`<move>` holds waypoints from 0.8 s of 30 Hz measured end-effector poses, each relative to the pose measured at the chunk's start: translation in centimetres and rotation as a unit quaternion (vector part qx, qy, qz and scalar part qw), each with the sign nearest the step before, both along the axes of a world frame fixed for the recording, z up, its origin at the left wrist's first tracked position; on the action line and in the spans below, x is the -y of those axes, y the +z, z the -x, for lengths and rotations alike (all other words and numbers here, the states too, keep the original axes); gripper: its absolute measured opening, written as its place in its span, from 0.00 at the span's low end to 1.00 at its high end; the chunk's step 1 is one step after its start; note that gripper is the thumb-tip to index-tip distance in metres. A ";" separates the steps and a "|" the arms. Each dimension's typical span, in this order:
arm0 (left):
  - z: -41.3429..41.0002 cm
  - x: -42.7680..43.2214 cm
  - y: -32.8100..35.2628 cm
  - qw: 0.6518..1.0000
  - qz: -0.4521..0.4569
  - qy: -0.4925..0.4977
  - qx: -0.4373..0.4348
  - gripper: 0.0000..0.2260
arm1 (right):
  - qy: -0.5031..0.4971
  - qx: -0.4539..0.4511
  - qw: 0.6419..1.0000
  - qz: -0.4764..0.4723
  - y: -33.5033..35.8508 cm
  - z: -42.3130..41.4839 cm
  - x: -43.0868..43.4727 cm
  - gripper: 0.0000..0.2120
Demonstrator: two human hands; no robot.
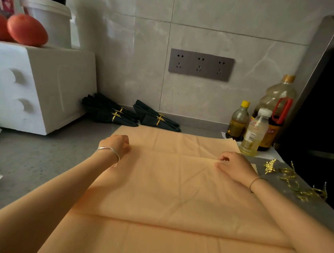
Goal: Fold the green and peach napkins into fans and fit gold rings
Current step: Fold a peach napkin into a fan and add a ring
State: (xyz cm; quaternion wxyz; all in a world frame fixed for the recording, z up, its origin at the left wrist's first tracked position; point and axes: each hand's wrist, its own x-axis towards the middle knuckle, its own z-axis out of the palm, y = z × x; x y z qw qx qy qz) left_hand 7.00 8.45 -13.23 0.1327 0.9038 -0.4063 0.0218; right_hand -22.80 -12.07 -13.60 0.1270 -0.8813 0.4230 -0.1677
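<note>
A large peach napkin (171, 185) lies spread on the grey counter, with one flap folded over so its edge runs across between my hands. My left hand (118, 143) grips the left end of that folded edge with curled fingers. My right hand (234, 165) pinches the same edge near its right end. Several loose gold leaf-shaped rings (289, 177) lie on the counter to the right of the napkin. Two bundles of dark green fan-folded napkins (111, 111) (155, 117), each with gold rings round them, lie against the back wall.
A white foam box (42, 84) with tomatoes (26, 29) and a white bucket (49, 20) on top stands at the left. Oil bottles (257, 129) crowd the right back corner beside a dark appliance (317, 122). A socket panel (200, 64) is on the tiled wall.
</note>
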 end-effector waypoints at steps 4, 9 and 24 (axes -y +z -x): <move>0.1 0.3 -0.1 1.000 -0.012 0.010 0.000 0.11 | -0.028 0.004 1.000 0.010 -0.2 -0.5 -0.4 0.04; 2.5 -1.5 0.4 0.995 -0.036 -0.032 0.092 0.25 | -0.020 -0.024 0.994 0.106 0.3 0.3 -2.8 0.09; 15.2 -6.4 -3.0 0.973 -0.136 -0.184 -0.002 0.27 | 0.141 -0.025 0.989 -0.031 -1.0 -4.0 -18.8 0.24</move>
